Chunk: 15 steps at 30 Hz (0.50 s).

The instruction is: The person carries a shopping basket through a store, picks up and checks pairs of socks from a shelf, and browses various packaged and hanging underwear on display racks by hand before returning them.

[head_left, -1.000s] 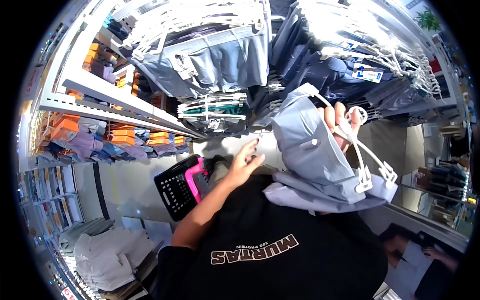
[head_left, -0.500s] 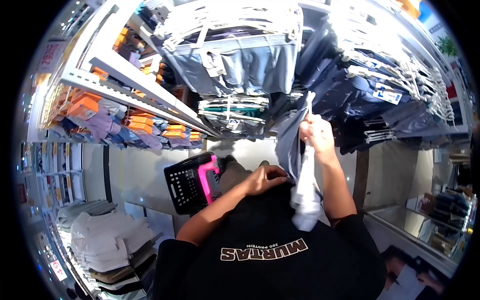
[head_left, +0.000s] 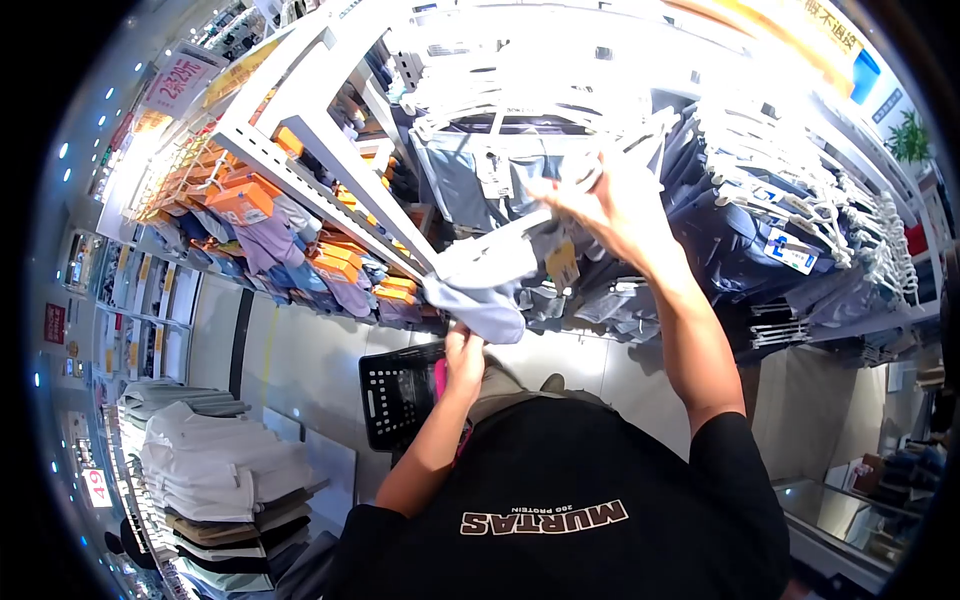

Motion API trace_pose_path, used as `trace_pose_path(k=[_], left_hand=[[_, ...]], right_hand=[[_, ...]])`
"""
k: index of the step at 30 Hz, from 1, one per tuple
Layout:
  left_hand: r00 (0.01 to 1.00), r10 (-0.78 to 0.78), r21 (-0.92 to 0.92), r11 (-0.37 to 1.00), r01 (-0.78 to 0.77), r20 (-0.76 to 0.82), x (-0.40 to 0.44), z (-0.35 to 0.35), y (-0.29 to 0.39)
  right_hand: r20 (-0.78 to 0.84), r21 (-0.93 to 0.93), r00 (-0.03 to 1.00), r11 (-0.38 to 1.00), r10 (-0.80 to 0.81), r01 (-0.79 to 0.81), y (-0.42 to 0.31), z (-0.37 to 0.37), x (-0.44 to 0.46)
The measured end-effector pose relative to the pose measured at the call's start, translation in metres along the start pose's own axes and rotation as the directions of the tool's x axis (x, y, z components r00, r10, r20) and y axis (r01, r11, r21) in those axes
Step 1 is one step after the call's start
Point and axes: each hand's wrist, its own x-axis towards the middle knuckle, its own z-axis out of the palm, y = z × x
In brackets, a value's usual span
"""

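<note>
A light grey garment (head_left: pixel 485 290), perhaps folded trousers or shorts, hangs slantwise in front of me. My right hand (head_left: pixel 598 208) is raised at its upper right, closed on what looks like its white hanger; glare and motion blur the fingertips. A yellowish tag (head_left: pixel 562 265) shows below that hand. At the garment's lower left edge, my left hand (head_left: pixel 464 358) has its fingers closed on the cloth. Beneath the left hand is a black shopping basket (head_left: pixel 385 400) with a pink handle (head_left: pixel 440 375), partly hidden by my arm.
Racks of jeans on white hangers (head_left: pixel 800 160) fill the right. Blue-grey trousers (head_left: pixel 455 180) hang ahead. A white metal frame (head_left: pixel 345 170) and clothes with orange hanger tags (head_left: pixel 245 200) stand left. Folded-looking shirts (head_left: pixel 215 460) hang at lower left, above the tiled floor (head_left: pixel 270 350).
The grey garment has swung from beside my body up and left. My right hand has risen toward the rack, and my left hand has moved left onto the cloth. My view has shifted.
</note>
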Motion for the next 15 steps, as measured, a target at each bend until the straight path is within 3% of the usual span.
trace_pose_path(k=[2,3,6,7,10,15], left_hand=[[0.990,0.134,-0.163,0.977,-0.138,-0.036,-0.003,0.012,0.023],[0.984,0.167,-0.152,0.973,-0.174,-0.057,-0.001,0.010,0.022],[0.993,0.120,-0.059,0.991,-0.120,-0.010,0.003,-0.003,0.018],[0.998,0.060,-0.051,0.997,-0.061,-0.021,-0.005,0.003,0.029],[0.998,0.026,-0.042,0.999,-0.028,-0.057,-0.016,0.007,0.028],[0.998,-0.026,-0.044,0.999,0.023,-0.052,-0.021,0.003,0.011]], right_hand=[[-0.281,-0.143,0.915,0.956,-0.288,0.256,-0.004,0.010,0.022],[-0.296,-0.016,0.897,0.940,-0.329,0.339,-0.009,0.010,0.034],[-0.233,-0.167,0.914,0.939,-0.333,0.299,-0.005,0.016,0.062],[-0.276,-0.139,0.884,0.925,-0.378,0.353,-0.002,0.023,0.068],[-0.207,-0.122,0.907,0.929,-0.367,0.349,-0.014,0.019,0.068],[-0.037,-0.099,0.964,0.961,-0.262,0.257,-0.019,0.029,0.053]])
